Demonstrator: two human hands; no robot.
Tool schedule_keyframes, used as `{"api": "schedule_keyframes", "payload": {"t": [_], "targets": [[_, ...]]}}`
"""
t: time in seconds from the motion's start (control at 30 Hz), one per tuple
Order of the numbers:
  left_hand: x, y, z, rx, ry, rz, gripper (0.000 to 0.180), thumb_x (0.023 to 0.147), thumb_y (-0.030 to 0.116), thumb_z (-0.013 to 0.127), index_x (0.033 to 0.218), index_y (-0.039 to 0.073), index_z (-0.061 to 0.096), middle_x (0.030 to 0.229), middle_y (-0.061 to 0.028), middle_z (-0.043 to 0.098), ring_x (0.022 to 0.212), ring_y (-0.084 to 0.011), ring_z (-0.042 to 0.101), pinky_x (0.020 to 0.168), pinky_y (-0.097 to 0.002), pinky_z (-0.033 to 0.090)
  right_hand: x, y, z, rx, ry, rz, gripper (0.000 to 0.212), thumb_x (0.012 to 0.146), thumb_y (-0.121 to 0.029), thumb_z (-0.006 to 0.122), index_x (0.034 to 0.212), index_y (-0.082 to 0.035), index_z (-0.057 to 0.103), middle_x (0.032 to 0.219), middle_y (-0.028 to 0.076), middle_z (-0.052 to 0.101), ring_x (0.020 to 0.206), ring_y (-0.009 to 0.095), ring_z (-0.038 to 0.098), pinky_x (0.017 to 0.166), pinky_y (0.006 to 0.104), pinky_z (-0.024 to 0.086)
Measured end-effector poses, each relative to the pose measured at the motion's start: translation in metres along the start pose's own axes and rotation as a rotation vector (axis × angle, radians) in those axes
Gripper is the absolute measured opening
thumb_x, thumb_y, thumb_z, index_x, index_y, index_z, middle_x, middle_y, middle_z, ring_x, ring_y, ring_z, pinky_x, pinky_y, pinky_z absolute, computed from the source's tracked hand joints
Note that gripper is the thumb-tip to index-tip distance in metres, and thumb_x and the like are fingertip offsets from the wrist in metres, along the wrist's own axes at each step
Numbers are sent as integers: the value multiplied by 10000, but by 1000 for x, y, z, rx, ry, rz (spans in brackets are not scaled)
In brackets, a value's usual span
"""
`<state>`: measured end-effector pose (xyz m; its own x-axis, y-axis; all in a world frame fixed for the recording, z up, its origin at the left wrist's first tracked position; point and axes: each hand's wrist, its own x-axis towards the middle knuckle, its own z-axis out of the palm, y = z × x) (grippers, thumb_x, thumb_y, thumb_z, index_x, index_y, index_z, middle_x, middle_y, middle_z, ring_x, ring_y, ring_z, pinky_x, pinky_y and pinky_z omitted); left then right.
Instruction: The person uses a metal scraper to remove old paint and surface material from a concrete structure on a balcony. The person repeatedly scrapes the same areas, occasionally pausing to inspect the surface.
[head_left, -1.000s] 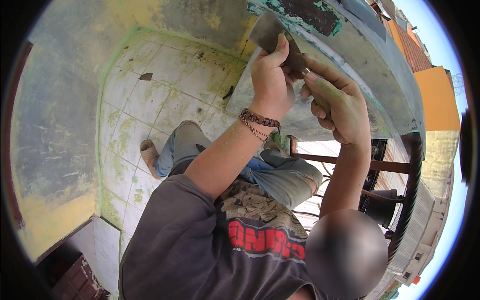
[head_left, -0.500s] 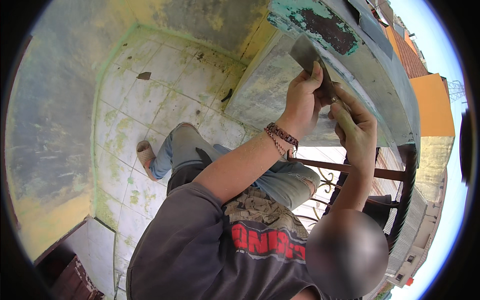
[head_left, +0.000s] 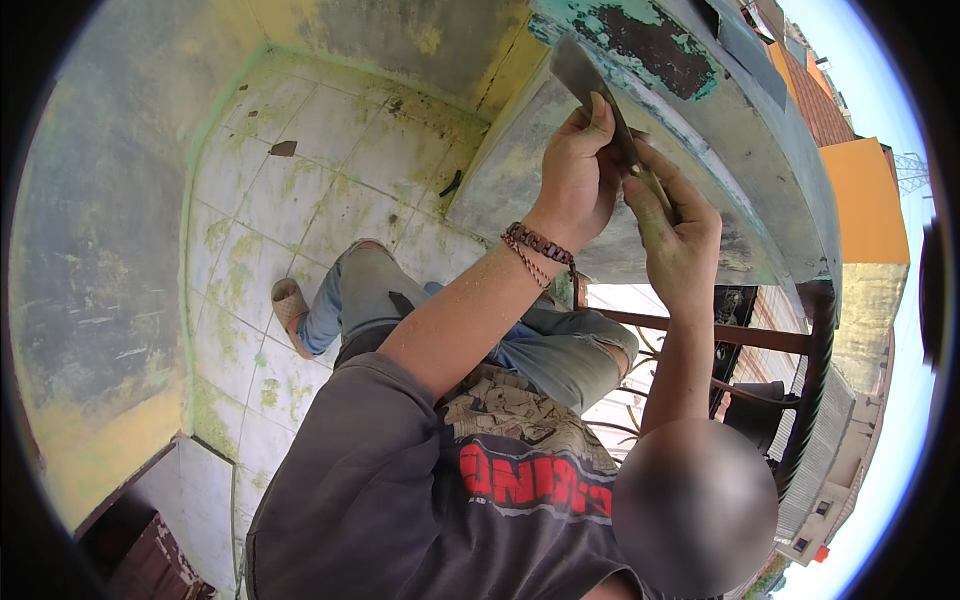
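Both my hands are on a paint scraper (head_left: 590,85), with a flat grey metal blade slanting toward the upper left. My left hand (head_left: 580,165), with bracelets at its wrist, pinches the blade, its thumb lying along the metal. Farther down, my right hand (head_left: 682,235) is closed round the handle end. The blade's tip is beside the lower edge of a concrete ledge (head_left: 765,165); I cannot tell whether it touches. Turquoise and dark patches of peeling paint (head_left: 655,50) cover the ledge's upper part.
Below the ledge runs a metal railing (head_left: 745,338) with curled bars, and a black pot (head_left: 752,415) is by it. White floor tiles (head_left: 350,215) with green stains lie to the left, bearing dark debris (head_left: 284,149). A stained wall (head_left: 110,250) stands at far left.
Both hands and the scraper have moved up and to the left along the ledge. My grip on the scraper looks much the same.
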<state>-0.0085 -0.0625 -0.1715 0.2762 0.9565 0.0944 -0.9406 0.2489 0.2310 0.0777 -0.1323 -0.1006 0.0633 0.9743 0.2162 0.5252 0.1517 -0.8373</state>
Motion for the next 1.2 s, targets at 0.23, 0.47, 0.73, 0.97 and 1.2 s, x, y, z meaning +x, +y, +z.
{"api": "schedule_keyframes", "payload": {"t": [0.23, 0.47, 0.73, 0.97, 1.2], "targets": [[-11, 4, 12, 66, 119, -35, 236, 990, 321, 555, 1049, 94, 579, 884, -39, 627, 797, -151, 605, 730, -314, 476, -8, -8, -11, 100, -4, 222, 381, 904, -143, 675, 1261, -19, 621, 810, 35, 648, 573, -1, 466, 440, 163, 288], [-10, 27, 15, 121, 180, 86, 152, 976, 239, 575, 1003, 91, 600, 863, -34, 648, 748, -152, 624, 670, -315, 483, 6, -36, 4, 172, -73, 339, 387, 944, -176, 603, 1306, -43, 577, 770, 22, 587, 484, 4, 389, 372, 155, 241], [4, 49, 5, 158, 77, 213, 210, 988, 267, 559, 1028, 64, 594, 905, -55, 660, 770, -152, 632, 692, -317, 508, 28, -44, 21, 291, -131, 339, 394, 940, -185, 620, 1303, -37, 576, 790, 27, 593, 498, 18, 397, 367, 154, 249], [-18, 17, 18, 238, 121, 255, 204, 950, 236, 628, 1058, 72, 572, 912, -57, 680, 737, -144, 683, 567, -277, 563, 4, -44, -18, 452, -128, 485, 387, 971, -157, 535, 1326, -5, 536, 790, 91, 583, 433, 11, 365, 309, 131, 225], [-7, 19, 18, 345, 130, 471, 187, 941, 209, 638, 956, 46, 546, 867, -93, 678, 695, -169, 685, 560, -301, 570, 15, -24, -23, 516, -244, 412, 393, 986, -186, 523, 1350, -35, 518, 804, 84, 591, 429, 16, 365, 307, 134, 244]]}}
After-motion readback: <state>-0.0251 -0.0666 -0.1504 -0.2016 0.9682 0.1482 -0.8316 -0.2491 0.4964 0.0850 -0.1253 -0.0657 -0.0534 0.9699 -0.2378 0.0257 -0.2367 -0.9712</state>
